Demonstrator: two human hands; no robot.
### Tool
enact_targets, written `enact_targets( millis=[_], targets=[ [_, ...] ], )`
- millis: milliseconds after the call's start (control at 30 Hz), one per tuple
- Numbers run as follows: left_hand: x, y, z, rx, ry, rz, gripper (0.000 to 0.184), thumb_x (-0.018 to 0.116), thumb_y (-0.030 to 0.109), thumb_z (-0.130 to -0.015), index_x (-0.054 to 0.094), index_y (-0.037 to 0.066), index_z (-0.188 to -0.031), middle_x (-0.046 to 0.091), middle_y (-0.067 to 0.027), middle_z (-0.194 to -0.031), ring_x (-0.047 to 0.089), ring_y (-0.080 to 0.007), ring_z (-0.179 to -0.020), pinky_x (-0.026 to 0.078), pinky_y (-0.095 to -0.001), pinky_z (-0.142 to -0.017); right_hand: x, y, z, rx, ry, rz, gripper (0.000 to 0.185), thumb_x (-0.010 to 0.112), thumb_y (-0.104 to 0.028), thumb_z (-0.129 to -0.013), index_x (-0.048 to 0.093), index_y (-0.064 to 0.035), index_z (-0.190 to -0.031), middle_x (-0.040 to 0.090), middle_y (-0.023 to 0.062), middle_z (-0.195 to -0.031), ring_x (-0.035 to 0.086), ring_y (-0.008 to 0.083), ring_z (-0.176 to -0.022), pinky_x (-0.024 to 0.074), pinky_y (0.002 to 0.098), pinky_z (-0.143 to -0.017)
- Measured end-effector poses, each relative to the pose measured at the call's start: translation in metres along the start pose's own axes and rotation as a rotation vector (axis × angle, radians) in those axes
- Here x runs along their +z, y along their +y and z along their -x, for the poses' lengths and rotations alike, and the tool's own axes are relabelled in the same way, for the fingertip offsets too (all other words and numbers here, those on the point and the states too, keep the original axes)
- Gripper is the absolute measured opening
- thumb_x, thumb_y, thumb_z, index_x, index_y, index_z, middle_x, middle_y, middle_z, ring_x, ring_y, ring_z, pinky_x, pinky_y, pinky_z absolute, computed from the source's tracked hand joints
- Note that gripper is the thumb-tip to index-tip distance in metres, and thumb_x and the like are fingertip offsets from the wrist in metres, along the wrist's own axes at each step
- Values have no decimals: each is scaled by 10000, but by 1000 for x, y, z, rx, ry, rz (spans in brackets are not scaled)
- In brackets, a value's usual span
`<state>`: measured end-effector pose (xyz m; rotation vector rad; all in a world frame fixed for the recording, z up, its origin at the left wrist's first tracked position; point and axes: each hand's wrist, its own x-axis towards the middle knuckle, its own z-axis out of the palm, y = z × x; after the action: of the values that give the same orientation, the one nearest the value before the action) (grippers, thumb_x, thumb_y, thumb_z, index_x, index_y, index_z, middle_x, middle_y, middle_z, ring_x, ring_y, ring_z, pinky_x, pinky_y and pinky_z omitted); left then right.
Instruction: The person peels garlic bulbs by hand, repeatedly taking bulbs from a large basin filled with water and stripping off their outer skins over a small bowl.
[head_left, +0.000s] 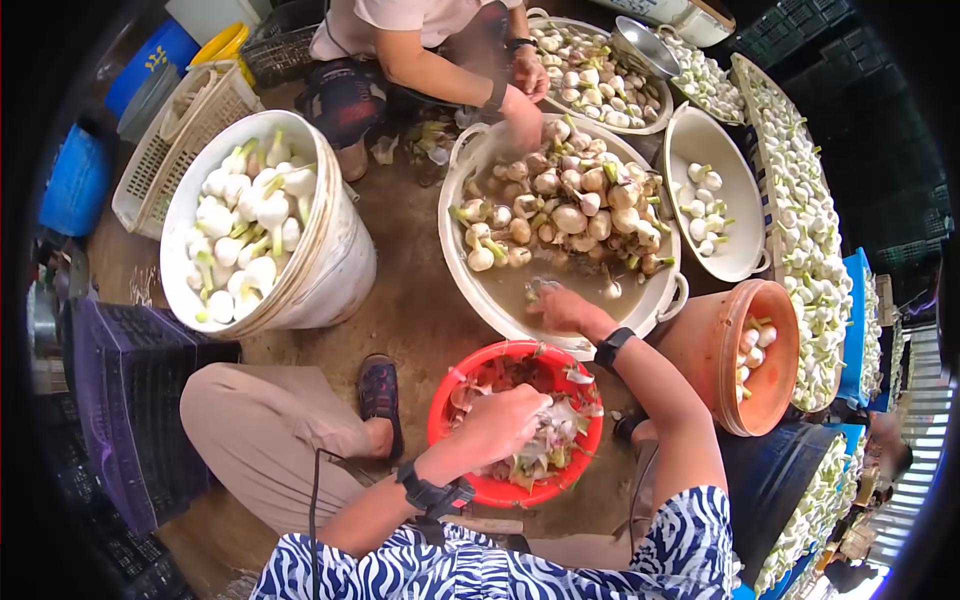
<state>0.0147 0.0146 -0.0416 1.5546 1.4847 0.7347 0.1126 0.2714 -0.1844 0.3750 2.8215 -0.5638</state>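
My left hand [497, 425] is closed above a red basin [436, 425], which holds loose garlic skins [555, 430]. Pale material shows at its fingertips, but I cannot make out what it is. Across the near rim of a large white basin [462, 270] reaches my right hand [567, 310], its fingers curled low over the murky water. Something small and greyish is at those fingertips, too unclear to name. Dirty garlic bulbs [570, 195] are heaped in the same basin, with a few lying apart near the water's edge.
Another person's hand [522, 118] works at the basin's far side. To the left stands a white bucket [340, 265] of cleaned garlic. An orange bucket [690, 335] lies tilted at right, beside a white oval tub [738, 250] with several bulbs. Long garlic-filled trays [805, 240] line the right.
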Motion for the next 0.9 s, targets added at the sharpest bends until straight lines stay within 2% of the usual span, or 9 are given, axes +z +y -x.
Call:
enact_targets(
  millis=[133, 200, 233, 267, 400, 467, 600, 767, 900],
  targets=[
    [-20, -8, -28, 75, 270, 155, 225, 559, 45, -818, 617, 26, -1034, 622, -133, -897, 623, -281, -825, 498, -349, -733, 25, 39, 18, 179, -400, 116, 328, 572, -147, -755, 682, -166, -1064, 658, 123, -974, 623, 376, -858, 508, 411, -790],
    [-22, -12, -45, 28, 294, 253, 209, 566, 60, -832, 616, -1, -1025, 634, -114, -872, 629, -208, -803, 494, -316, -718, 7, 45, 40, 323, -61, -373, 236, 548, -168, -840, 653, -91, -1036, 677, 102, -855, 647, 311, -716, 525, 391, -661],
    [-21, -12, -54, -34, 365, 305, 233, 572, 74, -843, 598, -14, -1058, 639, -100, -891, 627, -190, -818, 493, -310, -724, -13, 31, 55, 527, 34, -946, 225, 517, -193, -914, 600, -29, -1042, 659, 82, -812, 631, 199, -631, 509, 332, -553],
    [-19, -11, -62, -91, 435, 355, 262, 578, 87, -854, 580, -26, -1090, 645, -85, -911, 625, -172, -834, 492, -305, -730, -25, 16, 68, 481, 127, -1081, 267, 508, -226, -953, 559, -7, -1097, 627, 54, -793, 583, 105, -590, 468, 259, -489],
    [2, -11, -82, -166, 437, 541, 324, 592, 135, -885, 541, -33, -1157, 641, -68, -957, 627, -153, -851, 496, -287, -748, -83, -87, 111, 460, 345, -1429, 310, 521, -278, -968, 576, -9, -1112, 622, 4, -772, 537, 56, -586, 430, 202, -485],
    [-3, 4, -71, -204, 184, 1033, 389, 601, 159, -900, 497, -27, -1225, 633, -82, -1023, 633, -137, -863, 509, -252, -743, -75, -115, 119, 415, 511, -1384, 302, 507, -252, -976, 623, -2, -1099, 633, -2, -795, 527, 39, -588, 424, 186, -499],
    [-3, 21, -34, -173, 235, 1260, 380, 586, 100, -894, 495, -36, -1237, 639, -99, -1059, 650, -137, -882, 539, -220, -703, -92, -160, 146, 386, 629, -1289, 261, 528, -164, -957, 610, 3, -1141, 639, 18, -776, 538, 46, -588, 441, 189, -516],
    [-6, 40, -6, -92, 249, 1196, 335, 572, 67, -885, 526, -43, -1198, 643, -103, -1034, 652, -152, -880, 545, -262, -754, -100, -201, 157, 376, 813, -928, 142, 595, -59, -890, 679, 32, -960, 654, 51, -732, 584, 84, -601, 481, 231, -535],
    [-3, 52, 8, -32, 381, 1056, 339, 607, 29, -856, 543, -50, -1179, 643, -66, -978, 629, -109, -834, 536, -242, -728, -128, -241, 164, 388, 719, -943, 109, 581, -27, -867, 668, 35, -889, 648, 91, -686, 638, 156, -623, 502, 288, -563]
  ],
)
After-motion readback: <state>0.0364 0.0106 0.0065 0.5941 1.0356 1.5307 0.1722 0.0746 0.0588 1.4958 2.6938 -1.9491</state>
